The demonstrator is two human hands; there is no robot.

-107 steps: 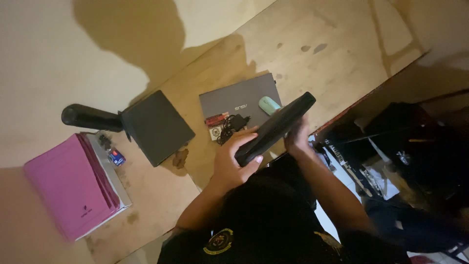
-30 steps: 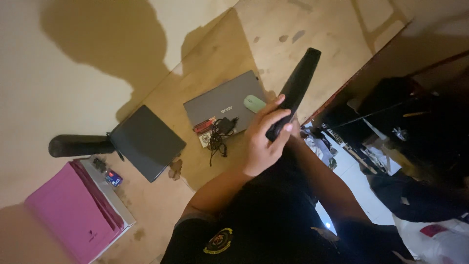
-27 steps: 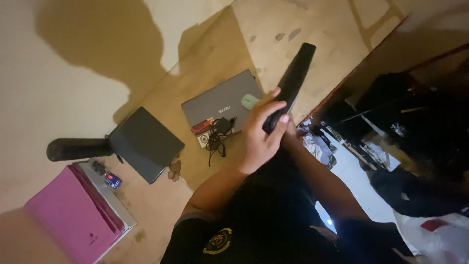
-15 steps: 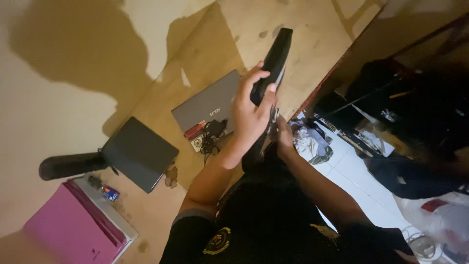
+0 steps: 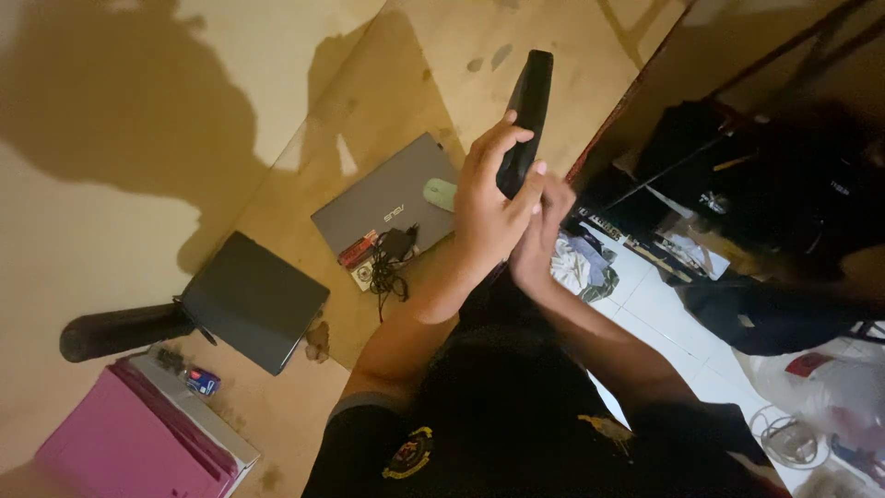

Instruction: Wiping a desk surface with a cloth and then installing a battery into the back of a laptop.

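My left hand (image 5: 487,205) is wrapped around the lower part of a long, slim black object (image 5: 527,106), which points away from me over the wooden table (image 5: 433,55). My right hand (image 5: 539,242) sits just below and behind it, closed on the object's bottom end, which is hidden. Both hands hover over the table's right edge, close to a closed grey laptop (image 5: 383,198) with a pale green mouse (image 5: 441,194) on it.
A tangle of black cable and a charger (image 5: 387,263) lies by the laptop. Further left are a black flat case (image 5: 253,300), a black cylinder (image 5: 120,330), a small blue item (image 5: 203,381) and a pink folder (image 5: 120,443). Dark bags and clothes (image 5: 774,212) crowd the floor on the right.
The black object has swung from a slanted pose to pointing nearly straight away from me. Both hands have risen with it and moved toward the table's far right.
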